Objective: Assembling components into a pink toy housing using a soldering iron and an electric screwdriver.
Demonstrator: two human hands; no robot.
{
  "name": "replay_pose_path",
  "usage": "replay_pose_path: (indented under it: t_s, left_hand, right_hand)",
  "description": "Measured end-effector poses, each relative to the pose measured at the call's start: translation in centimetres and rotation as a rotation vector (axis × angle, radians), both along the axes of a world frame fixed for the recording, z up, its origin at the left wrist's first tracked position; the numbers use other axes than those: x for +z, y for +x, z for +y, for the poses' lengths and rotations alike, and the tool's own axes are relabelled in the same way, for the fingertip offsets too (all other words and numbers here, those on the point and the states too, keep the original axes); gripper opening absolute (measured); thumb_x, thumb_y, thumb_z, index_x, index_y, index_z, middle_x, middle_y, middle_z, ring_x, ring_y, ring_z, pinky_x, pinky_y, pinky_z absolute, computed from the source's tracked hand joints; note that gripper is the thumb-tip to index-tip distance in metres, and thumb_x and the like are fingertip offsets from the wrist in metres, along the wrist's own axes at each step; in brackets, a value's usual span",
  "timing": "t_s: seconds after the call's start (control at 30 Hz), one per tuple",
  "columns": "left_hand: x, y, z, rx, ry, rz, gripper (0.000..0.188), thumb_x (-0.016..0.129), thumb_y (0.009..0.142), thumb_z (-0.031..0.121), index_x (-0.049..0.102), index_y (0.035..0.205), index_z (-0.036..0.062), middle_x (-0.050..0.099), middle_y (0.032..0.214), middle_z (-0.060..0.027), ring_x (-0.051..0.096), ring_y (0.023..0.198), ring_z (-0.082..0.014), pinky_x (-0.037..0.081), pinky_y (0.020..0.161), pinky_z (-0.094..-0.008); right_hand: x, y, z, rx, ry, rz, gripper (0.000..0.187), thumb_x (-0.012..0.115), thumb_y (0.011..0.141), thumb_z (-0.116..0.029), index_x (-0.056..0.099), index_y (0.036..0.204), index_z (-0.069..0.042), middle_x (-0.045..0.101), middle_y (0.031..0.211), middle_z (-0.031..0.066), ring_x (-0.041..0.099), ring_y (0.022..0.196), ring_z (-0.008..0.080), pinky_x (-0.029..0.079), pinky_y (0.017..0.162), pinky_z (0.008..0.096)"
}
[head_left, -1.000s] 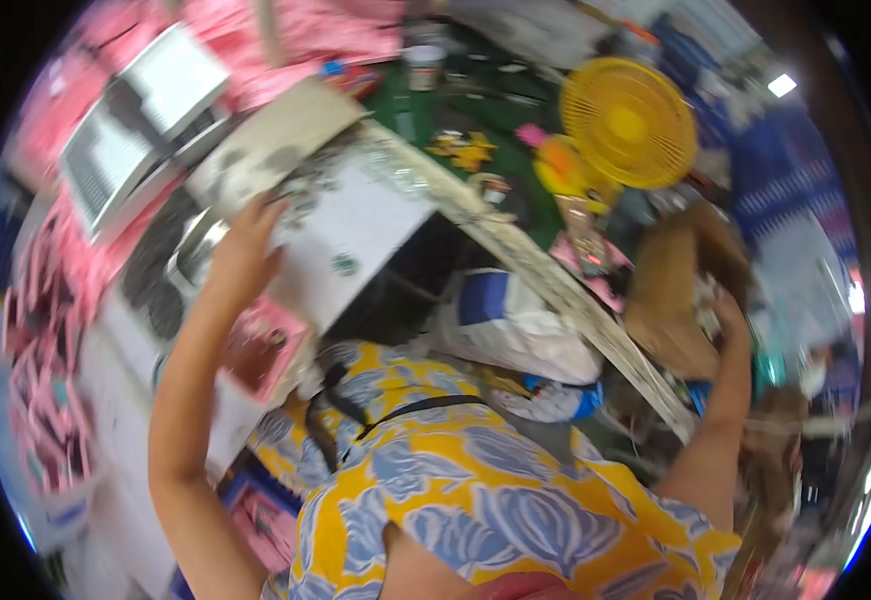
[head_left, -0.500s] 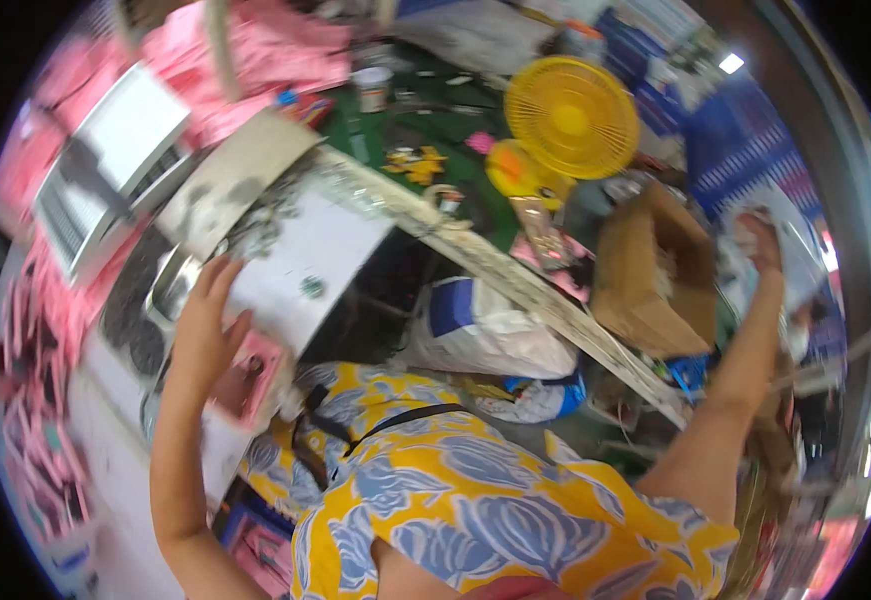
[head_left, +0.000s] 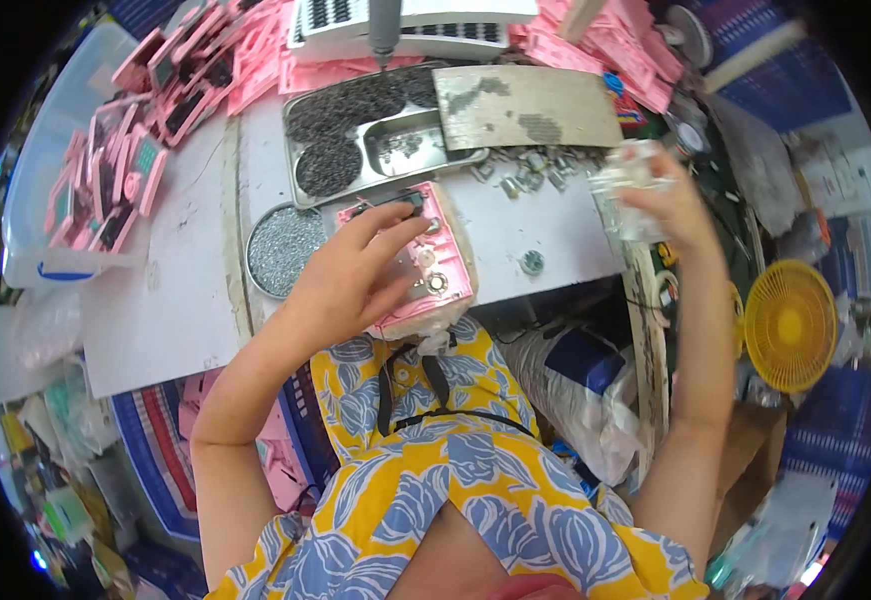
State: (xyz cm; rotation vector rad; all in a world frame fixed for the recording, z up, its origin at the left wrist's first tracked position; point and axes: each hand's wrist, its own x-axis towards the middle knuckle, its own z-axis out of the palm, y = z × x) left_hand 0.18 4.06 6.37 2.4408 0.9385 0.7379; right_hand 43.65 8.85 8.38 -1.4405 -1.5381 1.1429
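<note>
Since half a second ago, the right hand (head_left: 677,205) has come back from beyond the cardboard box (head_left: 753,458) and is now raised over the table's right end, while the left hand (head_left: 340,268) has moved down over an opened pink casing (head_left: 455,262). I see the right fingers curled closed around a whitish, crinkled bundle (head_left: 627,185); what it contains is too blurred to tell. On the left, the fingers are loosely bent and parted above the casing, with nothing visible gripped; whether the tips press on it I cannot tell. That casing lies open side up near the front edge of the white table (head_left: 160,300), a round metal part (head_left: 437,284) showing inside.

Just left of it sits a round dish of small silvery pieces (head_left: 285,250). Behind is a steel tray (head_left: 463,158) with heaps of dark bits (head_left: 330,168), partly covered by a stained flat board (head_left: 530,105). Small metal parts (head_left: 525,172) lie scattered before the board. Farther out, pink pieces (head_left: 105,190) pile up at the left, and a yellow fan (head_left: 790,325) stands at the right.
</note>
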Motion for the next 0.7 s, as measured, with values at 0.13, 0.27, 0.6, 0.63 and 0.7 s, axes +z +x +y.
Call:
replay_pose_path:
  t_s: [0.13,0.27,0.6,0.63,0.7]
  left_hand:
    - [-0.9,-2.4,-1.7,0.104,-0.090,0.017,0.063,0.077,0.081,0.009,0.054,0.140,0.0062,0.054,0.139,-0.0201,0.056,0.125,-0.0411,0.047,0.104,-0.0456]
    - [-1.5,-3.0,-2.9,0.179,-0.178,0.037,0.062,0.078,0.080,0.008,0.056,0.138,0.0056,0.055,0.138,-0.0203,0.057,0.124,-0.0402,0.048,0.103,-0.0460]
    - [-3.3,1.9,-2.2,0.170,-0.221,-0.070,0.057,0.078,0.076,0.004,0.061,0.130,0.0069,0.060,0.131,-0.0169,0.066,0.106,-0.0335,0.057,0.086,-0.0398]
    - [-3.3,2.1,-2.2,0.171,-0.214,-0.068,0.056,0.078,0.076,0.004,0.062,0.129,0.0067,0.060,0.130,-0.0168,0.066,0.105,-0.0336,0.057,0.086,-0.0398]
    - [-3.3,2.1,-2.2,0.174,-0.192,-0.062,0.053,0.078,0.076,0.004,0.063,0.127,0.0064,0.062,0.128,-0.0165,0.067,0.104,-0.0339,0.057,0.085,-0.0399]
  right_hand:
    - [-8.5,-7.9,3.4,0.141,0.353,-0.356,0.046,0.078,0.076,-0.009,0.065,0.120,-0.012,0.063,0.123,0.0105,0.061,0.109,0.0267,0.054,0.092,0.0390]
    - [-10.4,-11.5,3.2,0.257,0.656,-0.798,0.042,0.077,0.072,-0.010,0.068,0.112,-0.018,0.055,0.137,0.0119,0.051,0.122,0.0394,0.057,0.091,0.0454]
    - [-8.3,-12.4,4.3,0.516,0.565,-0.889,0.069,0.080,0.069,-0.011,0.060,0.134,-0.022,0.045,0.152,0.0091,0.043,0.133,0.0433,0.054,0.099,0.0457]
    - [-7.8,-11.9,4.3,0.526,0.561,-0.866,0.067,0.079,0.070,-0.011,0.060,0.134,-0.022,0.046,0.151,0.0089,0.045,0.132,0.0407,0.054,0.099,0.0451]
    - [-7.0,-10.8,4.0,0.541,0.561,-0.818,0.063,0.077,0.072,-0.010,0.061,0.132,-0.021,0.050,0.148,0.0085,0.049,0.131,0.0355,0.054,0.098,0.0439]
